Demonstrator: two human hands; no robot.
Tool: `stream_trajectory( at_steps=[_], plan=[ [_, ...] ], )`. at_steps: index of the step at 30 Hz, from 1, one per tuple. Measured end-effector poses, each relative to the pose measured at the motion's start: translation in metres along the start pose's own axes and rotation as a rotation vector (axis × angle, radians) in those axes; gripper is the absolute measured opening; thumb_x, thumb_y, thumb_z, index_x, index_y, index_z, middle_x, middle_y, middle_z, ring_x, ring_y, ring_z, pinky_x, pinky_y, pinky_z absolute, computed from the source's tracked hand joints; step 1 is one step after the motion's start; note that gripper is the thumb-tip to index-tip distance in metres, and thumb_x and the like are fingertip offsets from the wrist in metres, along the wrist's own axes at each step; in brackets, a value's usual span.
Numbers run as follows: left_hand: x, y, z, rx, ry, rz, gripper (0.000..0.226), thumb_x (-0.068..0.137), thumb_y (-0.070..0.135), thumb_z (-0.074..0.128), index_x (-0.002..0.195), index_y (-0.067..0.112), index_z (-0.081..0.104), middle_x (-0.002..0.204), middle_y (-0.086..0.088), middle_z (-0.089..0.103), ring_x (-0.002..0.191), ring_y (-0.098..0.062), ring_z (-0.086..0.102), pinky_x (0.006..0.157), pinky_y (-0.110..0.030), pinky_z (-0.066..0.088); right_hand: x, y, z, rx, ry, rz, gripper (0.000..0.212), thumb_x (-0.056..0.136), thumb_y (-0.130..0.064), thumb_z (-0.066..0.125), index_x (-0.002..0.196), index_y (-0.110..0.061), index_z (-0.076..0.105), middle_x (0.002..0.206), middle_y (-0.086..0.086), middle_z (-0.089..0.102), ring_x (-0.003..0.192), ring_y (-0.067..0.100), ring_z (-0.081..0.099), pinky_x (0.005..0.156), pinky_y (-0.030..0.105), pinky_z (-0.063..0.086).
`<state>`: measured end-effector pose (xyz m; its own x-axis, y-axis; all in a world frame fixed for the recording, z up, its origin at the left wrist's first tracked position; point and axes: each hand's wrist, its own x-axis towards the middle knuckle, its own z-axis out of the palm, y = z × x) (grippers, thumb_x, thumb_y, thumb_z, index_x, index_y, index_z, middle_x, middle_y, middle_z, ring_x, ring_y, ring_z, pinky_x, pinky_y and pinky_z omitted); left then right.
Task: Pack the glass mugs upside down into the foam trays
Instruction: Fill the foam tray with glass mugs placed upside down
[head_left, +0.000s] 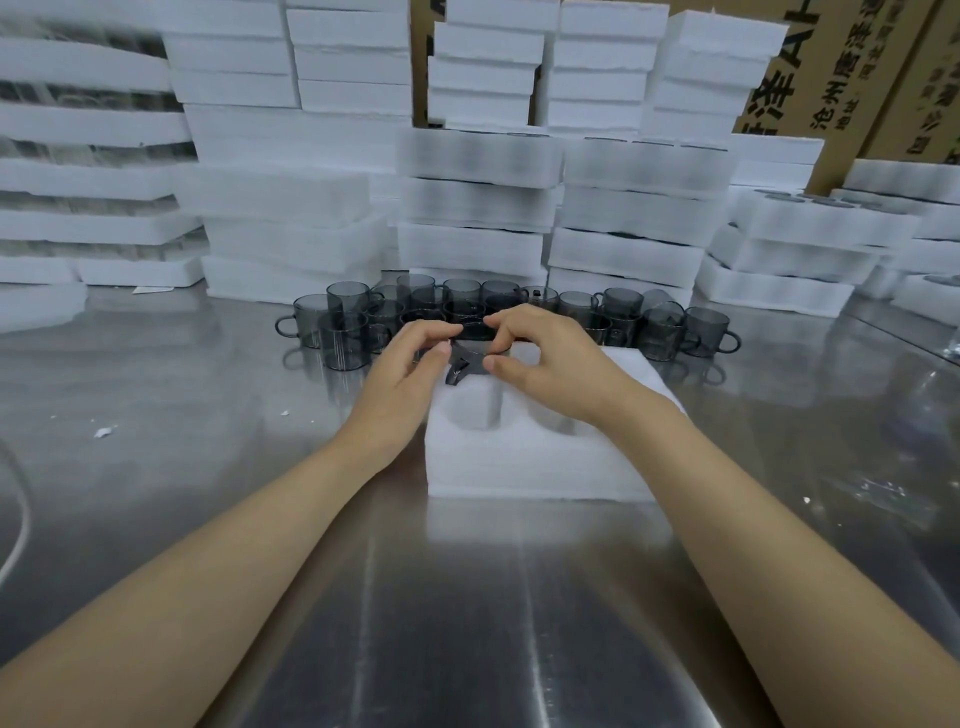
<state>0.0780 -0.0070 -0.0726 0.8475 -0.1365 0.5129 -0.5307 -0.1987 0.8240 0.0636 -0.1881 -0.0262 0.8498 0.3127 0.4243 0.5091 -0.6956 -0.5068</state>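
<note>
A brushed steel table is seen in the foreground, crossed by two bare forearms reaching forward. A white foam tray is set on it at centre, and two round pockets are shown in its near half. Over the tray's far left corner a dark glass mug is held between both hands. It is pinched from the left by the curled thumb and fingers of the left hand and from the right by the thumb and bent fingers of the right hand, with fingertips closed on the glass. Most of the mug is covered by the hands, so whether it is turned upside down cannot be told. Small foam crumbs are scattered on the table to the left. Just behind the tray, a crowded cluster of smoky grey mugs is gathered, handles turned various ways. Further back, stacks of foam trays are piled across the table's width, and printed cardboard cartons are seen behind them at the upper right.
</note>
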Motion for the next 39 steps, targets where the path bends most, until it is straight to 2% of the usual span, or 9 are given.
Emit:
stream_trajectory(
  at_steps=[7, 12, 16, 20, 23, 25, 31, 36, 39],
  plan=[
    [0.002, 0.003, 0.002, 0.101, 0.056, -0.044, 0.029, 0.099, 0.015, 0.041, 0.103, 0.013, 0.07, 0.11, 0.01, 0.064, 0.113, -0.009, 0.052, 0.1, -0.023, 0.037, 0.001, 0.003, -0.003, -0.102, -0.12, 0.069, 0.022, 0.092, -0.036, 0.059, 0.078, -0.022, 0.068, 0.131, -0.008, 0.061, 0.124, 0.001, 0.05, 0.098, 0.028, 0.04],
    [0.003, 0.003, 0.001, 0.152, 0.072, -0.012, 0.03, 0.099, 0.015, 0.043, 0.101, 0.012, 0.072, 0.108, 0.009, 0.066, 0.112, -0.01, 0.054, 0.098, -0.022, 0.038, 0.003, 0.004, -0.001, -0.108, -0.118, 0.074, 0.02, 0.092, -0.034, 0.06, 0.08, -0.023, 0.07, 0.131, -0.008, 0.06, 0.124, 0.003, 0.051, 0.102, 0.036, 0.042],
    [0.0, 0.001, 0.0, 0.184, 0.041, 0.014, 0.032, 0.1, 0.012, 0.039, 0.104, 0.012, 0.071, 0.113, 0.009, 0.064, 0.112, -0.006, 0.053, 0.096, -0.012, 0.035, 0.0, 0.006, -0.004, 0.015, -0.108, 0.125, 0.018, 0.093, -0.03, 0.06, 0.095, -0.022, 0.076, 0.132, -0.01, 0.059, 0.122, 0.003, 0.052, 0.102, 0.026, 0.039],
    [-0.001, -0.001, -0.003, 0.126, -0.024, -0.009, 0.027, 0.1, 0.013, 0.041, 0.107, 0.019, 0.067, 0.117, 0.014, 0.061, 0.115, -0.001, 0.051, 0.091, -0.003, 0.033, -0.003, 0.029, -0.035, 0.225, 0.258, 0.237, 0.017, 0.093, -0.019, 0.06, 0.104, -0.018, 0.074, 0.101, -0.01, 0.069, 0.087, -0.016, 0.059, 0.084, 0.004, 0.043],
    [-0.001, -0.003, -0.003, 0.073, -0.06, -0.046, 0.023, 0.098, 0.012, 0.047, 0.107, 0.024, 0.064, 0.121, 0.015, 0.059, 0.112, 0.002, 0.051, 0.082, 0.001, 0.033, -0.02, 0.069, -0.055, 0.056, 0.666, 0.406, 0.023, 0.091, -0.011, 0.052, 0.102, -0.012, 0.073, 0.1, 0.003, 0.07, 0.097, 0.013, 0.064, 0.087, 0.023, 0.046],
    [-0.002, -0.003, -0.004, 0.047, -0.074, -0.047, 0.022, 0.096, 0.012, 0.049, 0.106, 0.026, 0.063, 0.123, 0.015, 0.058, 0.105, 0.007, 0.051, 0.077, 0.001, 0.034, -0.04, 0.099, -0.059, -0.125, 0.746, 0.545, 0.03, 0.09, -0.006, 0.046, 0.108, -0.01, 0.07, 0.112, 0.011, 0.066, 0.106, 0.027, 0.059, 0.091, 0.032, 0.044],
    [-0.001, -0.005, -0.005, 0.043, -0.099, -0.024, 0.024, 0.094, 0.006, 0.052, 0.105, 0.023, 0.064, 0.124, 0.012, 0.056, 0.121, 0.0, 0.046, 0.083, 0.0, 0.033, -0.043, 0.145, -0.065, -0.287, 0.613, 0.722, 0.044, 0.09, -0.002, 0.042, 0.132, -0.01, 0.052, 0.134, 0.018, 0.044, 0.116, 0.038, 0.049, 0.096, 0.044, 0.041],
    [0.0, -0.005, -0.004, 0.067, -0.101, 0.011, 0.025, 0.093, 0.001, 0.05, 0.104, 0.019, 0.065, 0.121, 0.011, 0.055, 0.119, -0.005, 0.046, 0.083, -0.001, 0.032, -0.034, 0.163, -0.065, -0.459, 0.351, 0.738, 0.069, 0.088, -0.003, 0.045, 0.15, -0.018, 0.021, 0.125, 0.025, 0.051, 0.111, 0.044, 0.049, 0.08, 0.045, 0.044],
    [0.002, -0.006, -0.003, 0.073, -0.1, 0.016, 0.025, 0.092, -0.001, 0.05, 0.104, 0.015, 0.065, 0.119, 0.011, 0.055, 0.119, -0.008, 0.046, 0.084, -0.003, 0.032, -0.028, 0.172, -0.069, -0.497, 0.315, 0.73, 0.067, 0.091, -0.006, 0.042, 0.152, -0.021, 0.021, 0.13, 0.024, 0.05, 0.116, 0.044, 0.047, 0.086, 0.047, 0.044]
  ],
)
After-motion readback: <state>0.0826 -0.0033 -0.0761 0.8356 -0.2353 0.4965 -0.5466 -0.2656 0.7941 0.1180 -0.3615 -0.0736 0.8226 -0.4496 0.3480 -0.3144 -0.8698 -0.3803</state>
